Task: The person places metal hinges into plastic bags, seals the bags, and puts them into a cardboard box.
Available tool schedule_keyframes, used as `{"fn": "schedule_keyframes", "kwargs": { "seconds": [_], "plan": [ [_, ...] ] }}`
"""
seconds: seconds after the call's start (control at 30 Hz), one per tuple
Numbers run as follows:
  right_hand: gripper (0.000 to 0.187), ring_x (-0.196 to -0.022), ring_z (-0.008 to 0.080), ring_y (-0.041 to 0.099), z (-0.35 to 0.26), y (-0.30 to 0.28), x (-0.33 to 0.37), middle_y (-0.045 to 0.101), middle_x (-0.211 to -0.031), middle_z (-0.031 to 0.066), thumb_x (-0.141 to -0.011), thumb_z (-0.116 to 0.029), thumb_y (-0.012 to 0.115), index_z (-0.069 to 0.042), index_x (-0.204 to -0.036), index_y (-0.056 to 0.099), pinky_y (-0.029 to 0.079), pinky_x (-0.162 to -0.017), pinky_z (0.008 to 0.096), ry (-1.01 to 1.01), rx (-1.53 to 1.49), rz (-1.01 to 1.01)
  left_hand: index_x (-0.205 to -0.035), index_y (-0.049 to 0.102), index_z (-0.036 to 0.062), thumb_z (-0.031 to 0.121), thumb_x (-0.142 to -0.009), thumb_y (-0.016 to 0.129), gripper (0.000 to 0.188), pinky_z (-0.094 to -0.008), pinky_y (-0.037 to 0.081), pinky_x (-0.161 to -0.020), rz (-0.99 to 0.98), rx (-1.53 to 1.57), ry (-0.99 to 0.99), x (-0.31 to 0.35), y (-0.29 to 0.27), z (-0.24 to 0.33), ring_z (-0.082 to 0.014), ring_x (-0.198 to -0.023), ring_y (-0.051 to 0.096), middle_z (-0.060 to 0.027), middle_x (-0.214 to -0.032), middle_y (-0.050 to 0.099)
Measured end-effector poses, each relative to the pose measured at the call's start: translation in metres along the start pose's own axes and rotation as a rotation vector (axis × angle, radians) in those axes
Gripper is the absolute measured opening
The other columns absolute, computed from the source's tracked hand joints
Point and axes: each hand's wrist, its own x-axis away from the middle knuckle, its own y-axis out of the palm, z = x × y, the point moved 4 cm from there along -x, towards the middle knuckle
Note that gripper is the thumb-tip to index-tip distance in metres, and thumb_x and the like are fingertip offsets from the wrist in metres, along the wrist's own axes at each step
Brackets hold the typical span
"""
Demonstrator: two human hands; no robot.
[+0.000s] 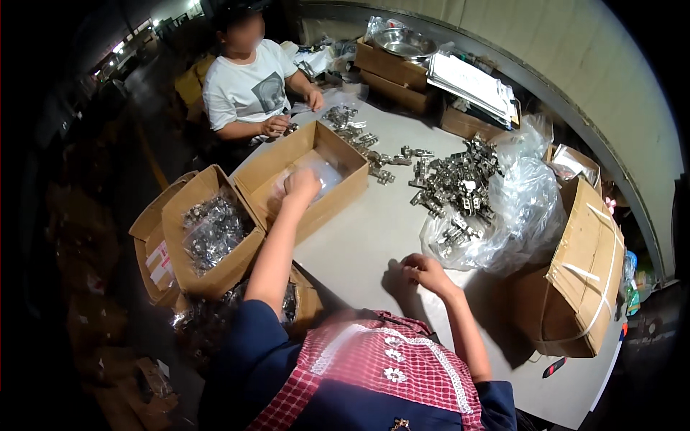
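Note:
My left hand reaches into an open cardboard box, its fingers curled among clear plastic bags on the box floor. What those fingers hold, if anything, is hidden. Close to the table's front, my right hand is held with thumb and fingers drawn together; anything between them is too small to make out. Just beyond it, a clear plastic sheet lies partly under a heap of metal hinges. More loose hinges trail along the table toward the far side.
Left of the box, another carton holds small bagged metal parts. A large strapped carton stands at the right. At the back are a metal bowl and stacked papers. A co-worker handles parts across the table.

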Motion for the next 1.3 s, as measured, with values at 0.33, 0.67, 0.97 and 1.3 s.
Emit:
{"fn": "schedule_keyframes", "kwargs": {
  "seconds": [0.33, 0.67, 0.97, 1.3],
  "plan": [
    [0.088, -0.135, 0.0417, 0.044, -0.162, 0.018, 0.001, 0.031, -0.151, 0.0305, -0.086, -0.029, 0.076, 0.004, -0.150, 0.026, 0.042, -0.108, 0.0454, -0.733, 0.275, 0.302, -0.089, 0.053, 0.0012, 0.010, -0.097, 0.063, 0.016, -0.0248, 0.047, -0.055, 0.134, 1.210, 0.266, 0.162, -0.071, 0.137, -0.0100, -0.064, 0.064, -0.0051, -0.070, 0.066],
    [0.012, -0.066, 0.0126, 0.065, -0.074, 0.008, 0.011, 0.072, -0.083, 0.0098, -0.089, -0.002, 0.067, 0.002, -0.098, 0.062, 0.051, -0.056, 0.0252, -0.227, -0.481, 0.283, -0.119, 0.055, 0.0012, 0.023, -0.078, 0.081, 0.053, -0.0441, 0.046, -0.098, 0.439, 0.388, 0.476, 0.187, -0.057, 0.131, -0.0375, -0.119, 0.055, -0.0217, -0.124, 0.058],
    [0.023, -0.072, 0.0121, 0.065, -0.055, -0.007, 0.056, 0.068, -0.086, 0.0032, -0.084, -0.009, 0.073, -0.001, -0.104, 0.065, 0.054, -0.067, 0.0261, -0.107, -0.660, 0.148, -0.109, 0.062, 0.0006, 0.006, -0.085, 0.074, 0.027, -0.0271, 0.050, -0.077, -0.108, 0.902, 0.315, 0.201, -0.011, 0.155, -0.0100, -0.083, 0.063, -0.0079, -0.093, 0.071],
    [0.015, -0.058, 0.0176, 0.065, -0.046, 0.000, 0.075, 0.066, -0.078, 0.0069, -0.092, -0.013, 0.067, 0.001, -0.091, 0.062, 0.054, -0.057, 0.0294, -0.080, -0.695, 0.024, -0.112, 0.061, 0.0008, 0.010, -0.080, 0.074, 0.036, -0.0446, 0.049, -0.084, 0.122, 0.328, 0.444, 0.222, -0.018, 0.174, -0.0355, -0.094, 0.063, -0.0155, -0.099, 0.066]
  ]
}}
